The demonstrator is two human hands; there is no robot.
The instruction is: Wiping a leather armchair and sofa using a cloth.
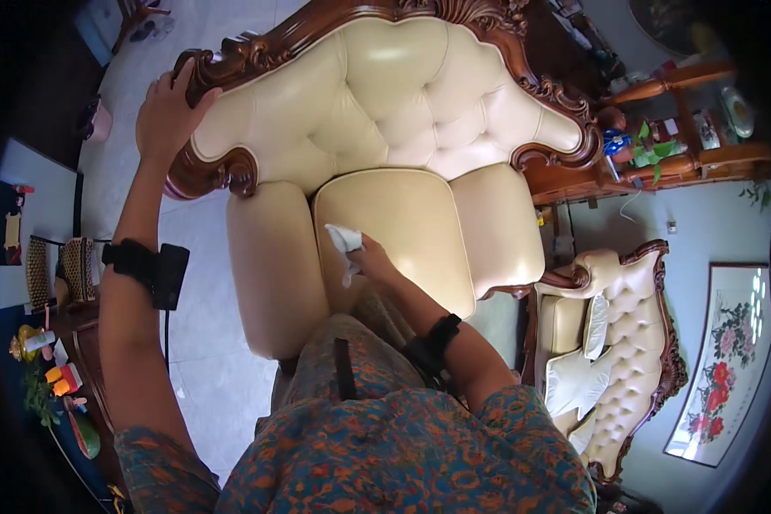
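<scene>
In front of me stands a cream tufted leather armchair (395, 238) with a carved, polished wooden frame (257, 54). My left hand (170, 115) rests on the scrolled left end of its backrest frame, thumb and fingers spread. Over the seat cushion (398, 212), my right hand (374, 260) grips a crumpled white cloth (344, 239); one end of it hangs below the fingers. Whether the cloth touches the leather, I cannot tell. Each forearm wears a black strap, and the left one (170, 276) carries a black box.
A matching tufted sofa (636, 308) with pale cushions stands at right, near a framed flower painting (716, 366). Wooden shelving (694, 157) with potted plants is behind the armchair's right side. At left, a dark wooden cabinet (93, 347) bears several small objects. Pale tiled floor (209, 379) lies between.
</scene>
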